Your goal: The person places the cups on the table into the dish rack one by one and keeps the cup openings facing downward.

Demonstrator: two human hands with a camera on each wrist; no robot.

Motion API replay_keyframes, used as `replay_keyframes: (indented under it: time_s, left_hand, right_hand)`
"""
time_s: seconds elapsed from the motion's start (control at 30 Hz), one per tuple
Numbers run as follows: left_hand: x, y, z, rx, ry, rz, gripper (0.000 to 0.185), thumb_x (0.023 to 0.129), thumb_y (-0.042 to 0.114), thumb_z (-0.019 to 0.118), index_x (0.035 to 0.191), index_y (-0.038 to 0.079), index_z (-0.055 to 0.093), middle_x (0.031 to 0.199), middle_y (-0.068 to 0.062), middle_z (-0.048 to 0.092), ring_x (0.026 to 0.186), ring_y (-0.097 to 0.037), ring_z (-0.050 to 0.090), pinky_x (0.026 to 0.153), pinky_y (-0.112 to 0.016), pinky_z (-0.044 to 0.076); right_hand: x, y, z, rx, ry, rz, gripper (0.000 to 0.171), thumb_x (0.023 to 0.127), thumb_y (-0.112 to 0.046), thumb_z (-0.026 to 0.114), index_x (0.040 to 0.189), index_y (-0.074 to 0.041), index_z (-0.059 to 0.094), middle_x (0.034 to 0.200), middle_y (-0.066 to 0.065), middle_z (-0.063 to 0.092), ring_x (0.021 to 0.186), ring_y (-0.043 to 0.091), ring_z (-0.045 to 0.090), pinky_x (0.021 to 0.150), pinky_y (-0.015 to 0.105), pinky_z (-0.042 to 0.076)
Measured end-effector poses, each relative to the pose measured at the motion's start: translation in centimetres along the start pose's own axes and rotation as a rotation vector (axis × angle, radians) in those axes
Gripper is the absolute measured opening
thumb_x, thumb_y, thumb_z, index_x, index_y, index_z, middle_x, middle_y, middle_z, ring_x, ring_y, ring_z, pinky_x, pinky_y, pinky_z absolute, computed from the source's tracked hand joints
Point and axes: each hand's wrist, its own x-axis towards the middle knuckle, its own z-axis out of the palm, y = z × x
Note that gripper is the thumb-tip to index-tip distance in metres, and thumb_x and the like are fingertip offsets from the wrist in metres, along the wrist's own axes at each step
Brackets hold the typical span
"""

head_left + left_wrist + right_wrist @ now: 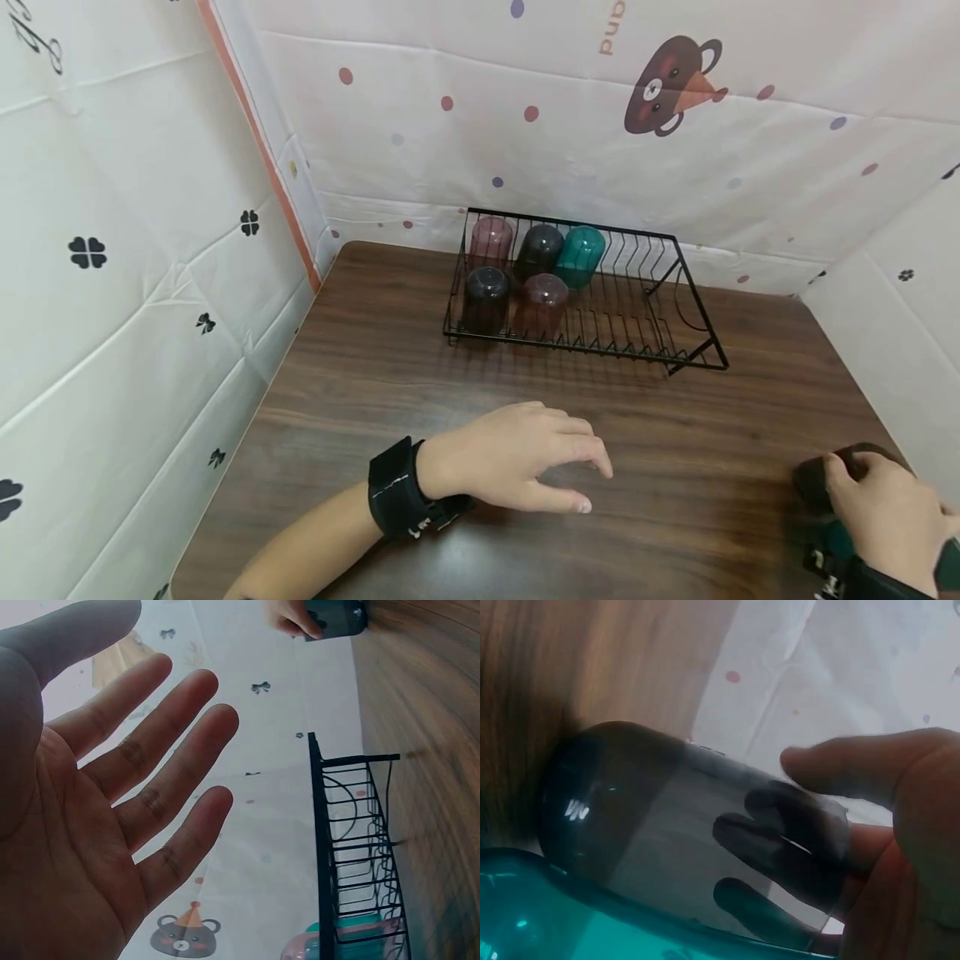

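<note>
Dark brown wood grain is running across the table (420, 375). A black wire rack (697, 333) at upper centre is showing pink, smoky black and teal cups (581, 254). White sheets (112, 250) are carrying black clovers at left, coloured dots and a brown bear at top. Lower right, a smoky dark cup (682, 825) is lying beside a teal one (570, 915).

In the head view, the right hand (892, 517) is cut off by the lower right corner, and it covers most of the dark cup (825, 475) it grips, so only the cup's end shows. A teal cup (838, 540) beside the dark one is mostly hidden under the hand and wrist strap. In the left wrist view, the left hand (97, 817) is cut off at the left and bottom edges, and the cups in the black rack (352, 847) are cropped by the bottom edge.
</note>
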Motion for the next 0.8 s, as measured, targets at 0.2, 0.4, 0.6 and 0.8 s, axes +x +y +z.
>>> replay_keyframes:
  time_s: [0.2,0.4,0.6,0.8]
  left_hand:
    - [0.3,-0.4,0.6,-0.020,-0.006,-0.005,0.030,0.101,0.045,0.061,0.124,0.026,0.064,0.118,0.014,0.065,0.104,0.004,0.057,0.092,-0.016,0.045]
    - [0.7,-1.1,1.7,-0.036,-0.033,-0.017,0.029,0.101,0.045,0.060,0.123,0.027,0.064,0.117,0.015,0.065,0.105,0.006,0.057,0.089,-0.014,0.045]
    - [1.1,-2.0,3.0,-0.013,-0.045,-0.061,0.030,0.100,0.046,0.062,0.123,0.028,0.065,0.120,0.013,0.064,0.111,0.002,0.059,0.096,-0.018,0.047]
    - [1.7,-3.1,4.2,-0.040,-0.019,-0.144,0.036,0.100,0.047,0.063,0.129,0.027,0.062,0.130,0.011,0.060,0.121,-0.005,0.058,0.102,-0.024,0.048]
  right_hand:
    - [-1.1,-0.8,-0.6,0.030,0.007,-0.001,0.043,0.108,-0.021,0.041,0.129,0.015,0.051,0.108,0.039,0.056,0.104,0.062,0.047,0.115,0.079,0.002]
    - [-1.5,-1.2,-0.8,0.021,0.030,0.005,0.038,0.107,-0.016,0.044,0.126,0.015,0.052,0.107,0.040,0.056,0.104,0.062,0.048,0.114,0.079,0.011]
    - [-1.6,-1.4,-0.3,0.023,0.064,-0.059,0.043,0.108,-0.022,0.043,0.128,0.014,0.054,0.104,0.038,0.058,0.096,0.059,0.052,0.101,0.079,0.028]
    - [-3.2,-3.4,-1.7,0.057,0.142,-0.189,0.040,0.102,-0.019,0.056,0.119,0.017,0.060,0.108,0.041,0.059,0.077,0.052,0.059,0.068,0.063,0.046]
